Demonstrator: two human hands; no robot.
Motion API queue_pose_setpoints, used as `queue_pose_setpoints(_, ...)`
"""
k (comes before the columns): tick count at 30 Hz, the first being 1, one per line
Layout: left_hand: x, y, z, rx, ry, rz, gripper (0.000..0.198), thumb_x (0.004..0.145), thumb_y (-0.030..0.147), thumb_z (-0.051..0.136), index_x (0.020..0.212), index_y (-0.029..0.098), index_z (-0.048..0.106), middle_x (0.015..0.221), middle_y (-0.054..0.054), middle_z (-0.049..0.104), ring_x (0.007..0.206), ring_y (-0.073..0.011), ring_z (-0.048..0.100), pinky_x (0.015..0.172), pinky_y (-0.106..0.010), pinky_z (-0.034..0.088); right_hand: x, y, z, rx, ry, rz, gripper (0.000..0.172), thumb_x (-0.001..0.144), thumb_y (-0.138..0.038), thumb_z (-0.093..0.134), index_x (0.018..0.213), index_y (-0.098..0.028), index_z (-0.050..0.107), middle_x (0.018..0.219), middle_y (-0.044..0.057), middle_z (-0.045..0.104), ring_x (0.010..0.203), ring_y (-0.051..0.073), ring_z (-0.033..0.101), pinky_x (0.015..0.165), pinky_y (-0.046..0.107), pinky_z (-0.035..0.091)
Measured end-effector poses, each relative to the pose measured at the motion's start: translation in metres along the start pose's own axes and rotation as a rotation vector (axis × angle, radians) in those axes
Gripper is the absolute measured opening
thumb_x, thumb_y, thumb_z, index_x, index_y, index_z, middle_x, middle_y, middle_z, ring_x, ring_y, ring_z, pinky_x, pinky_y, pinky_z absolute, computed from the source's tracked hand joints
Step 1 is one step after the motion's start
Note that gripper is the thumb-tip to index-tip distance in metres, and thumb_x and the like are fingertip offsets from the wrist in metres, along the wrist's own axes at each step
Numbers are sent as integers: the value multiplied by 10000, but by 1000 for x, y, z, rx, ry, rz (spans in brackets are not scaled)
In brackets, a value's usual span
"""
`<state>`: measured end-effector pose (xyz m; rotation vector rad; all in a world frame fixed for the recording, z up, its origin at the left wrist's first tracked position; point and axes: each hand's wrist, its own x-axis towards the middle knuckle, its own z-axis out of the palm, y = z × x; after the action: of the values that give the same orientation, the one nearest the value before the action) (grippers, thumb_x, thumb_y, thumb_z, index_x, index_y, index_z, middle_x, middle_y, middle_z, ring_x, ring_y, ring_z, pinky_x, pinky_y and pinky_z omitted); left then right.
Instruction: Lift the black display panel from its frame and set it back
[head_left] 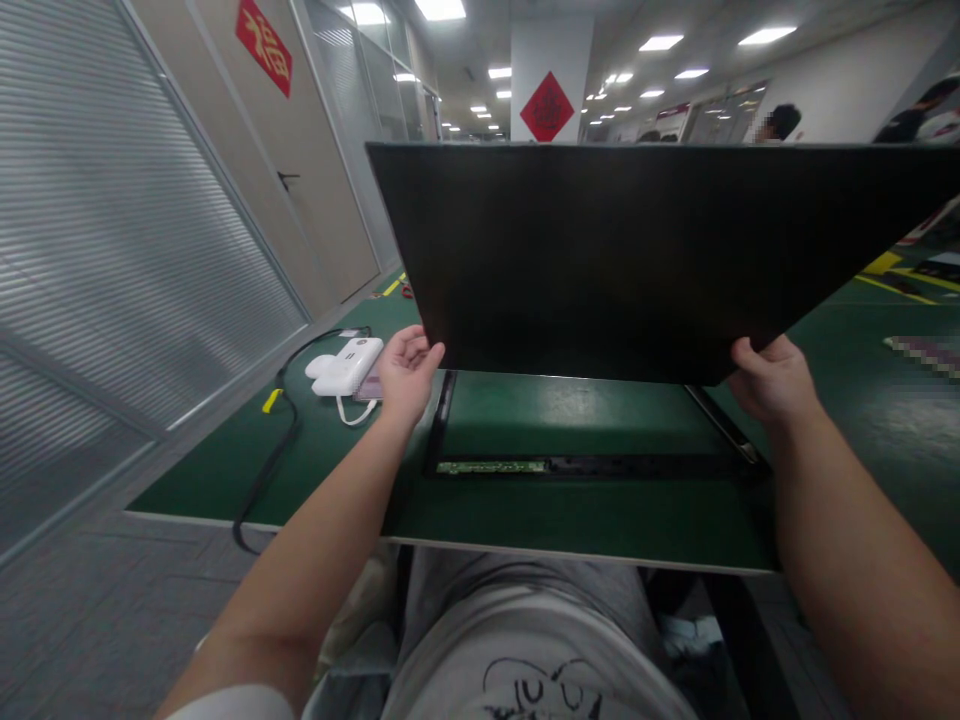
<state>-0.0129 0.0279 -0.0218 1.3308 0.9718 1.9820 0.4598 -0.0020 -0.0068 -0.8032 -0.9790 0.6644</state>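
A large dark flat screen panel (615, 250) is held up over the table, tilted so its broad black face is toward me. My left hand (409, 372) grips its lower left edge, thumb in front. At the lower right corner my right hand (776, 380) grips it too, thumb on the near side. Under the panel a thin black frame (637, 466) lies flat on the green table (570, 515). A narrow green circuit board (491, 467) sits along the frame's near side. The frame's far side is hidden behind the panel.
Left of the frame lie a white device (349, 367) with a short white cable (356, 415) and a black cable (274, 455) that hangs over the table's front edge. A yellow tag (272, 401) is beside it. People (784, 122) are in the background at right.
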Motion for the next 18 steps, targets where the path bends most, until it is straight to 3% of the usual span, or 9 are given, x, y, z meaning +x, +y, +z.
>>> queue_pose_setpoints(6,0,1,1,7,-2,-11,477,623,364,927,964,247,614,775,30,692,787,-158,717,812,-280,579,0,0,2,-5,24,17,471,506,-315,1005,876,-218,729,1097,45,801,1075,227,737,1127,469,523)
queue_pose_setpoints(10,-2,-1,2,13,-87,-49,459,680,388,896,1014,247,616,839,5,723,848,-177,734,873,-318,587,1,-8,3,17,77,-79,341,598,-273,943,841,-216,712,1088,36,791,1151,219,716,1158,441,493)
queue_pose_setpoints(15,-5,-1,1,279,-295,-34,447,815,357,776,1219,237,627,1281,-114,739,1210,-263,708,1111,-462,528,6,-19,0,64,220,-186,88,752,-153,770,815,-196,727,1038,32,770,1074,162,727,1165,360,470)
queue_pose_setpoints(18,-8,6,7,581,-615,48,328,902,359,699,1194,211,669,1395,-159,706,1332,-315,654,1194,-533,457,11,-18,-3,131,315,-150,83,848,-129,696,831,-205,726,1048,19,768,1093,149,727,1149,361,488)
